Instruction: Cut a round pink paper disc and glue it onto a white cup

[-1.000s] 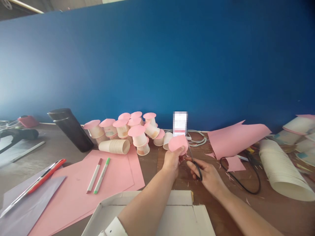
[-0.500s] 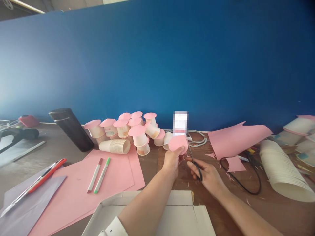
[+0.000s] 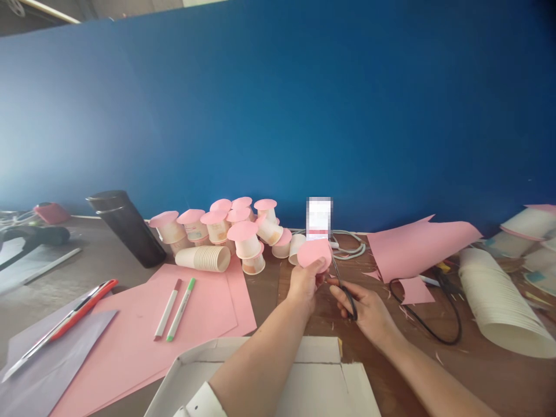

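Observation:
Pinched in my left hand (image 3: 304, 285) is a rounded piece of pink paper (image 3: 313, 253), held up above the table. My right hand (image 3: 362, 310) is closed round the dark handles of a pair of scissors (image 3: 347, 298). Their blades point up and lie along the right edge of the pink piece. Behind the paper, a white paper cup (image 3: 296, 248) lies on its side, partly hidden. To the left stand several paper cups topped with pink discs (image 3: 243, 231), some stacked on others.
Left are a nested stack of small cups (image 3: 203, 258), pink sheets (image 3: 191, 315), two markers (image 3: 180, 310), a red cutter knife (image 3: 82, 310) and a black flask (image 3: 128, 229). Right are pink offcuts (image 3: 417, 289), a black cable (image 3: 458, 324) and larger nested cups (image 3: 499, 301). A white box (image 3: 321, 382) sits in front.

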`<action>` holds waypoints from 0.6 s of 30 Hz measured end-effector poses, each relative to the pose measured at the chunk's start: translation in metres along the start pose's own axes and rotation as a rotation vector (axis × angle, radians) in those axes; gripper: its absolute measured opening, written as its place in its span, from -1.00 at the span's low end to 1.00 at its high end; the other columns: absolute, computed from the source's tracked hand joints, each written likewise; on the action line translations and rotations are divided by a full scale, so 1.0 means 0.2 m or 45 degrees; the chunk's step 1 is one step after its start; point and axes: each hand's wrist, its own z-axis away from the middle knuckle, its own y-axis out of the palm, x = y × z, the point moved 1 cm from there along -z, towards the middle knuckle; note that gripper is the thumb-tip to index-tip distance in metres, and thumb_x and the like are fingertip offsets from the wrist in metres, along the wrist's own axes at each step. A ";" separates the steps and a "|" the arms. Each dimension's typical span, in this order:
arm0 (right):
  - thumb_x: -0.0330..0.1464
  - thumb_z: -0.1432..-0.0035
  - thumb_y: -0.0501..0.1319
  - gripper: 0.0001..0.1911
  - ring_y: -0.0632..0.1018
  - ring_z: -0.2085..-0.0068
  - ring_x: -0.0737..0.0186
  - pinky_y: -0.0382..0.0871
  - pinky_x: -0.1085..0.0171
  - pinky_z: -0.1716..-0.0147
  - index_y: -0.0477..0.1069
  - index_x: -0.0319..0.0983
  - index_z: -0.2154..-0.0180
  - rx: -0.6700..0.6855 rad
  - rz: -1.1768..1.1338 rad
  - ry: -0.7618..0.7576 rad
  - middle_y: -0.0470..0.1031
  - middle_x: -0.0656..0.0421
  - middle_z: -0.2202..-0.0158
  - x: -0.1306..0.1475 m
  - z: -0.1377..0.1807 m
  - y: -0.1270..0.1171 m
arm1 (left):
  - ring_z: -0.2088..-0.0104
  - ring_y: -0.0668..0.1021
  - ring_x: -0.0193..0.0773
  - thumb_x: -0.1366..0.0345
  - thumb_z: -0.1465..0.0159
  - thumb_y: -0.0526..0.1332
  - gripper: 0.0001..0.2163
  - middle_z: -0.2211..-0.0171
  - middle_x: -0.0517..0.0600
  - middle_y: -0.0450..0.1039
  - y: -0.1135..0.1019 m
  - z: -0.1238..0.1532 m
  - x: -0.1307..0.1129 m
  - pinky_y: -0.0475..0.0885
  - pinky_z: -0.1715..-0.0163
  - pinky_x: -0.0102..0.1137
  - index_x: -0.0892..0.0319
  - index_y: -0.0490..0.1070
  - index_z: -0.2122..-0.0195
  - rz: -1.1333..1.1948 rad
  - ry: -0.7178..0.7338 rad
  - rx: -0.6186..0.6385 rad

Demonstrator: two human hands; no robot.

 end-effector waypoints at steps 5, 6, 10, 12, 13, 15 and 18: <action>0.02 -0.05 0.24 -0.41 0.37 0.55 0.33 0.23 0.35 0.55 0.52 -0.26 0.03 0.002 -0.015 -0.009 0.34 0.29 0.59 0.00 0.00 0.01 | 0.48 0.50 -0.41 0.38 -0.03 0.36 -0.77 0.40 0.03 0.51 0.00 0.00 0.00 0.36 0.48 -0.53 0.30 0.46 0.27 0.022 0.005 -0.008; 0.02 -0.04 0.24 -0.41 0.38 0.55 0.33 0.23 0.35 0.55 0.52 -0.26 0.03 0.000 -0.024 -0.003 0.33 0.29 0.59 0.00 0.00 0.01 | 0.48 0.50 -0.41 0.38 -0.03 0.36 -0.78 0.41 0.03 0.51 0.00 0.00 0.00 0.36 0.48 -0.53 0.30 0.46 0.28 0.027 0.010 -0.011; 0.01 -0.05 0.25 -0.41 0.39 0.54 0.31 0.24 0.34 0.52 0.51 -0.27 0.02 0.007 -0.015 -0.006 0.35 0.28 0.57 -0.01 0.00 0.01 | 0.47 0.51 -0.38 0.36 0.01 0.40 -0.74 0.40 0.05 0.52 0.00 0.00 0.00 0.36 0.49 -0.52 0.29 0.47 0.28 0.032 0.009 -0.034; 0.00 -0.07 0.24 -0.41 0.40 0.52 0.30 0.25 0.33 0.49 0.50 -0.27 0.01 0.022 0.010 -0.019 0.36 0.27 0.56 -0.01 0.00 0.02 | 0.46 0.52 -0.37 0.35 0.02 0.40 -0.73 0.39 0.05 0.52 0.00 0.00 0.01 0.35 0.50 -0.52 0.29 0.47 0.28 0.027 0.010 -0.045; 0.00 -0.08 0.23 -0.42 0.40 0.51 0.29 0.25 0.32 0.49 0.49 -0.27 0.01 0.026 0.021 -0.028 0.36 0.26 0.56 -0.02 0.00 0.02 | 0.46 0.52 -0.37 0.34 0.02 0.41 -0.72 0.39 0.05 0.52 0.00 0.00 0.01 0.35 0.49 -0.52 0.29 0.47 0.28 0.021 0.014 -0.047; 0.00 -0.09 0.22 -0.43 0.41 0.50 0.28 0.25 0.32 0.48 0.49 -0.26 0.01 0.030 0.036 -0.044 0.36 0.26 0.56 -0.02 0.00 0.01 | 0.46 0.52 -0.37 0.34 0.03 0.41 -0.73 0.40 0.06 0.52 0.00 0.00 0.01 0.35 0.49 -0.51 0.30 0.48 0.30 -0.001 0.023 -0.047; 0.00 -0.09 0.22 -0.43 0.42 0.50 0.28 0.27 0.33 0.49 0.50 -0.24 0.01 0.027 0.029 -0.053 0.38 0.26 0.55 -0.02 0.00 0.01 | 0.48 0.50 -0.36 0.34 0.04 0.41 -0.75 0.43 0.05 0.51 0.01 0.01 0.01 0.35 0.48 -0.48 0.31 0.48 0.33 -0.050 0.039 -0.037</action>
